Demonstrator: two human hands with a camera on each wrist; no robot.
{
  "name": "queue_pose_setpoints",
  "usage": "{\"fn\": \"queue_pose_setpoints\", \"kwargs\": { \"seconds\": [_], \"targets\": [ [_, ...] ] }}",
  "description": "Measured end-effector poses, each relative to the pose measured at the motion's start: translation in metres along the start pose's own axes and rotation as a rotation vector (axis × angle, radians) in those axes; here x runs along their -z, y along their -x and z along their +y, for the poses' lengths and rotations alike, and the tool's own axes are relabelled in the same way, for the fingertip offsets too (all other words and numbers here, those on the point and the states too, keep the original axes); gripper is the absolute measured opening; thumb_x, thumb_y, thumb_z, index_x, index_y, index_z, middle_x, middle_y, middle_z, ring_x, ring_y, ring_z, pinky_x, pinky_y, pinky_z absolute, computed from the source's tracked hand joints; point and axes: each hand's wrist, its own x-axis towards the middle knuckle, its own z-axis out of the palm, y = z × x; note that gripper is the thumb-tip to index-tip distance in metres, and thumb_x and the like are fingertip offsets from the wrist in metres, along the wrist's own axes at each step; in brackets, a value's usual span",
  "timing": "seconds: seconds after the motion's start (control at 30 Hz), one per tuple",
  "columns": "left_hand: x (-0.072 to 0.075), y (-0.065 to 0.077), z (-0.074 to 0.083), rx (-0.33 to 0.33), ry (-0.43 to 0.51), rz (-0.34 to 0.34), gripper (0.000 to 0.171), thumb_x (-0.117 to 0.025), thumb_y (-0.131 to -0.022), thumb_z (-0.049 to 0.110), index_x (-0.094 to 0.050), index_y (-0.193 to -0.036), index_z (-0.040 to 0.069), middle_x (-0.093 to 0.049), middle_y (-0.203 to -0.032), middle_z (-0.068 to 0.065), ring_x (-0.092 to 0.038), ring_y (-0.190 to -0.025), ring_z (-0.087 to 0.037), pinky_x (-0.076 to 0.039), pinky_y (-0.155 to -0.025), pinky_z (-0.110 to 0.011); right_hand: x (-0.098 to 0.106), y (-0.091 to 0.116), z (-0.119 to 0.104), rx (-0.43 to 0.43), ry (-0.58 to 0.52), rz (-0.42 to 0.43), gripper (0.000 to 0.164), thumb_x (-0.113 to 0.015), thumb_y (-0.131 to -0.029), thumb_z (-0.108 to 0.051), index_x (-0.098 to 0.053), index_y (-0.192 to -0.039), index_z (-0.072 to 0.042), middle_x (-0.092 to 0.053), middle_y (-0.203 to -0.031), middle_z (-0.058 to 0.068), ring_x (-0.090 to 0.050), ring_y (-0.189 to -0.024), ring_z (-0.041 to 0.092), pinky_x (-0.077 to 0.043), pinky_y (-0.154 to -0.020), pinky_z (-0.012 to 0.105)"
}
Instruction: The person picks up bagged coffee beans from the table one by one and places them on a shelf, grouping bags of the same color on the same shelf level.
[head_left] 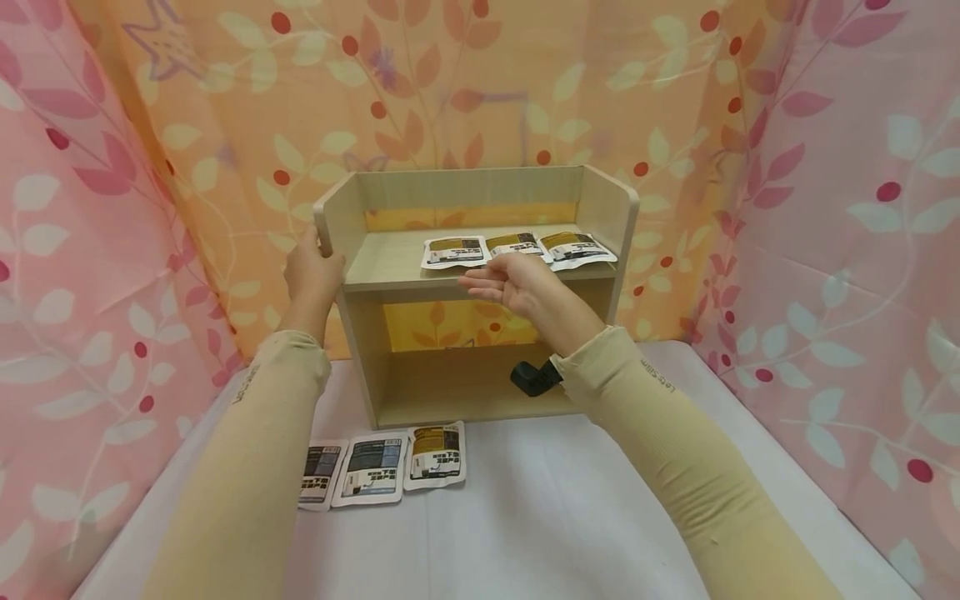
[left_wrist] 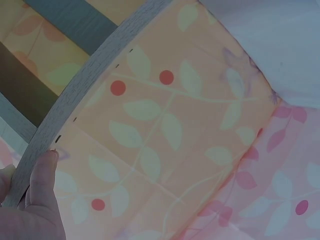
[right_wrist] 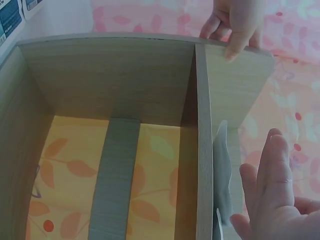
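Mid pouch (head_left: 516,241) on shelf (head_left: 386,257) btwn 2 others (head_left: 454,250), R hand (head_left: 527,286) partly blocking.

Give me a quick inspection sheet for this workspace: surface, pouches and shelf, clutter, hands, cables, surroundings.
Surface: white surface under the shelf.
Shelf: wood-look shelf, standing upright.
Upper pouches: three pouches on the upper board, set toward the right.
Lower pouches: three pouches on the surface, front left; the leftmost is partly hidden by the left sleeve.
Clutter: nothing seen.
Left hand: left hand grips the shelf's left side panel.
Right hand: right hand near the upper pouches, holding nothing.
Cables: nothing seen.
Surroundings: orange and pink leaf-patterned curtains.
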Motion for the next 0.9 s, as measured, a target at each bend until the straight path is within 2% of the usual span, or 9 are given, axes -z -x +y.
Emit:
{"fn": "queue_pose_setpoints", "kwargs": {
  "seconds": [0.27,0.4,0.5,0.63,0.7,0.8,0.9],
  "targets": [
    [0.000,0.000,0.000,0.001,0.006,0.001,0.046,-0.048,-0.095,0.009,-0.043,-0.141,0.008,-0.050,-0.140,-0.021,-0.042,-0.129,-0.043,-0.032,-0.106,-0.054,0.023,0.015,0.012,0.013,-0.011,-0.040,0.042,-0.043,-0.103,-0.007,-0.036,-0.143,0.000,-0.052,-0.136,0.024,-0.056,-0.119,0.034,-0.057,-0.067,0.030],
    [0.001,0.000,0.000,-0.004,0.003,0.000,0.047,-0.048,-0.096,0.010,-0.042,-0.142,0.008,-0.050,-0.140,-0.021,-0.042,-0.129,-0.043,-0.031,-0.106,-0.054,0.032,0.022,0.017,0.042,-0.001,-0.044,0.038,-0.046,-0.102,-0.009,-0.043,-0.139,0.001,-0.052,-0.137,0.023,-0.069,-0.096,0.028,-0.057,-0.069,0.030],
    [0.001,0.000,-0.001,-0.002,-0.008,0.000,0.045,-0.048,-0.095,0.010,-0.043,-0.140,0.006,-0.050,-0.140,-0.021,-0.042,-0.129,-0.044,-0.031,-0.106,-0.055,0.037,0.026,0.022,0.063,0.011,-0.053,0.040,-0.047,-0.102,-0.010,-0.043,-0.140,0.002,-0.052,-0.137,0.023,-0.069,-0.079,0.022,-0.056,-0.076,0.032],
    [0.001,-0.001,-0.001,-0.003,-0.026,0.005,0.040,-0.048,-0.094,0.010,-0.044,-0.134,0.003,-0.051,-0.139,-0.022,-0.042,-0.128,-0.045,-0.030,-0.105,-0.056,0.044,0.030,0.030,0.084,0.036,-0.075,0.040,-0.046,-0.102,-0.010,-0.043,-0.140,0.003,-0.051,-0.137,0.024,-0.070,-0.076,0.020,-0.055,-0.078,0.032],
    [0.001,-0.001,-0.001,-0.006,-0.024,0.006,0.039,-0.048,-0.094,0.009,-0.045,-0.133,0.003,-0.051,-0.138,-0.022,-0.042,-0.128,-0.045,-0.029,-0.106,-0.056,0.049,0.032,0.036,0.093,0.041,-0.091,0.039,-0.046,-0.102,-0.010,-0.043,-0.139,0.004,-0.056,-0.131,0.023,-0.070,-0.077,0.021,-0.056,-0.074,0.031],
    [0.000,-0.001,-0.001,-0.003,-0.020,0.007,0.039,-0.048,-0.094,0.009,-0.045,-0.132,0.003,-0.051,-0.138,-0.022,-0.041,-0.128,-0.046,-0.029,-0.105,-0.056,0.055,0.034,0.044,0.084,0.040,-0.108,0.033,-0.045,-0.102,-0.010,-0.047,-0.132,0.002,-0.067,-0.113,0.019,-0.070,-0.078,0.022,-0.057,-0.069,0.030],
    [-0.001,-0.001,0.000,0.001,-0.018,0.007,0.038,-0.048,-0.094,0.009,-0.045,-0.132,0.003,-0.052,-0.138,-0.021,-0.040,-0.128,-0.046,-0.028,-0.105,-0.055,0.061,0.036,0.052,0.065,0.031,-0.122,0.032,-0.046,-0.102,-0.011,-0.046,-0.132,0.002,-0.070,-0.098,0.011,-0.070,-0.079,0.023,-0.057,-0.068,0.030]
  ]
}}
